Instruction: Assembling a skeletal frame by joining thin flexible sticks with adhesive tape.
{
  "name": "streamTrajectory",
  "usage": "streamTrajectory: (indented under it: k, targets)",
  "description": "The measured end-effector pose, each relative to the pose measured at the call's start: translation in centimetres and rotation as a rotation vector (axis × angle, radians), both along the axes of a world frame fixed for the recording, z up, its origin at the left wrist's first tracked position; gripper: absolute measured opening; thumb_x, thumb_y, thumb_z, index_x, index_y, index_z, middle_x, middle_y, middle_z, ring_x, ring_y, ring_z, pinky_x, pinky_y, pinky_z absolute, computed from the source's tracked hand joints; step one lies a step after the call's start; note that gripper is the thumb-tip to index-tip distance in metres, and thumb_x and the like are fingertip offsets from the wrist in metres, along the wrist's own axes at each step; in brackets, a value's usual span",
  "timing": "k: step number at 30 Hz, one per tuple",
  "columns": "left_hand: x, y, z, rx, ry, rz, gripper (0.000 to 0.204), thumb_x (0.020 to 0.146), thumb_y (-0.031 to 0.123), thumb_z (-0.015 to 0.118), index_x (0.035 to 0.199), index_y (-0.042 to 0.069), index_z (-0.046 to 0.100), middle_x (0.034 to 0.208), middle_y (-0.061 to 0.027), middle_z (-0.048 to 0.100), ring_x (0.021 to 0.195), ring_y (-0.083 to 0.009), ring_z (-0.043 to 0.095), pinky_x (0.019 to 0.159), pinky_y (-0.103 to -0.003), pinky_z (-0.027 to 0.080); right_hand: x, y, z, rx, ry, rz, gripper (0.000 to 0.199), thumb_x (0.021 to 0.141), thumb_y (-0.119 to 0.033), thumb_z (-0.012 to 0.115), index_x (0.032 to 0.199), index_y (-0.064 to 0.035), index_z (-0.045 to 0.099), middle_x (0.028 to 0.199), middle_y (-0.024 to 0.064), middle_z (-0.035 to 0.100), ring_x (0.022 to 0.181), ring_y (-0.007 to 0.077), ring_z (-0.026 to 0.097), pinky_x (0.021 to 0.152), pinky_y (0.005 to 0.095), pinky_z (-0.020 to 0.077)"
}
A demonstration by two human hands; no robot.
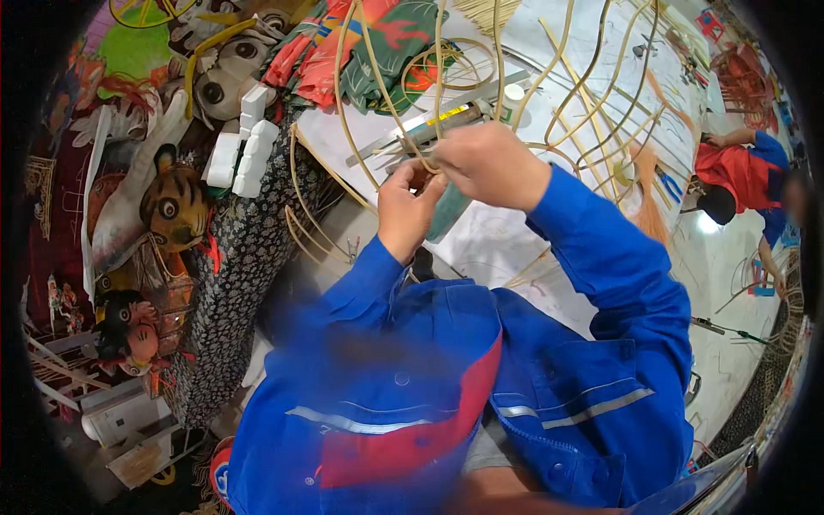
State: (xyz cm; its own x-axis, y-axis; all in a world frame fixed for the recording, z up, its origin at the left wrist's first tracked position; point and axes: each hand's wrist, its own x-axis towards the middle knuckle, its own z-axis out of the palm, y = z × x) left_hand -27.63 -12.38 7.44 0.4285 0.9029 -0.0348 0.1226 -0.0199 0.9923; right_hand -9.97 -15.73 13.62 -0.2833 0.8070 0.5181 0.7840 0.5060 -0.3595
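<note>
My left hand (407, 209) is closed in a pinch at the lower end of a thin, tan bent strip (391, 107) that looks like split bamboo. My right hand (493, 166) is closed just above and beside it, close to the left fingertips. What the right fingers hold is hidden by the hand itself. From the hands, several wavy tan strips (562, 60) of the same kind rise and spread over the table. A dark green flat piece (446, 215) lies under my right wrist.
The white-topped table (489, 236) carries a metal bar with a yellow label (446, 116), a small white jar (514, 93), blue-handled pliers (667, 184) and loose strips. Painted animal heads (176, 202) and white blocks (249, 146) crowd the left. Another person (742, 176) bends at the right.
</note>
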Motion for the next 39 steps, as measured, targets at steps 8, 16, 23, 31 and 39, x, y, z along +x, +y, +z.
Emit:
streamTrajectory:
  k: [8, 16, 23, 31, 39]
  targets:
    - [0.2, -0.2, 0.1, -0.006, 0.041, 0.032, 0.021, 0.088, 0.015, 0.073, 0.102, 0.000, 0.070, 0.084, -0.0031, 0.068, 0.074, -0.0075, 0.055, 0.067, -0.025, 0.047, -0.7, 2.9, 1.4, -0.054, -0.416, -0.061, 0.008, 0.072, -0.011, 0.069, 0.076, -0.0066, 0.064, 0.079, 0.0092, 0.063, 0.071, 0.0296, 0.067, 0.060, 0.0409, 0.0540]
    - [-0.1, 0.0, 0.9, -0.157, -0.021, 0.058, 0.021, 0.089, 0.012, 0.074, 0.105, -0.001, 0.070, 0.087, -0.0006, 0.066, 0.079, -0.0077, 0.057, 0.073, -0.022, 0.046, 0.1, 6.5, 5.3, 0.590, 0.027, -0.365, 0.031, 0.079, -0.019, 0.076, 0.103, -0.0056, 0.062, 0.108, 0.0107, 0.064, 0.080, 0.0247, 0.067, 0.061, 0.0362, 0.0544]
    - [-0.8, 0.6, 0.5, -0.151, -0.059, 0.059, 0.023, 0.089, 0.015, 0.073, 0.104, -0.002, 0.070, 0.089, -0.0022, 0.068, 0.079, -0.0080, 0.059, 0.074, -0.022, 0.048, -3.8, -4.9, -9.7, -0.300, 1.013, -0.414, 0.011, 0.084, -0.009, 0.071, 0.091, -0.0021, 0.067, 0.065, -0.0018, 0.055, 0.056, 0.0069, 0.047, 0.053, 0.0254, 0.0389]
    - [-0.6, 0.0, 0.6, -0.164, -0.131, 0.030, 0.024, 0.091, 0.017, 0.074, 0.107, -0.001, 0.069, 0.090, -0.0014, 0.067, 0.077, -0.0069, 0.056, 0.070, -0.022, 0.044, -3.0, 1.5, -10.5, -0.481, 1.520, 0.243, 0.059, 0.084, -0.004, 0.066, 0.141, -0.0030, 0.051, 0.097, 0.0021, 0.068, 0.085, 0.0099, 0.059, 0.078, 0.0247, 0.0491]
    - [-1.1, -0.5, 0.7, -0.141, -0.046, 0.118, 0.028, 0.090, 0.020, 0.074, 0.108, 0.000, 0.069, 0.087, 0.0006, 0.065, 0.073, -0.0060, 0.052, 0.065, -0.021, 0.040, -2.2, -1.1, -11.9, -0.664, 1.626, 0.132, 0.019, 0.091, -0.011, 0.067, 0.102, 0.0023, 0.072, 0.075, -0.0003, 0.064, 0.054, 0.0049, 0.047, 0.047, 0.0215, 0.0343]
